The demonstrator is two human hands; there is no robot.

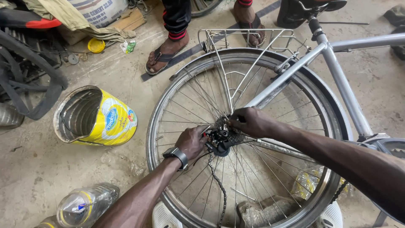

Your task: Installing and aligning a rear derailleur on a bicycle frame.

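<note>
Looking down from our head, we grip the black gear mechanism (221, 141) at the hub of the bicycle's rear wheel (168, 109). Our left hand (192, 141) closes around its left side, a watch (176, 155) on the wrist; our right hand (249, 121) curls over its top. A chain (217, 181) hangs below. A yellow tin (99, 118) lies on the floor nearby.

Stained grey concrete floor (38, 169) in daylight, cluttered with an open yellow tin (95, 117) and tyres (25, 76).
</note>
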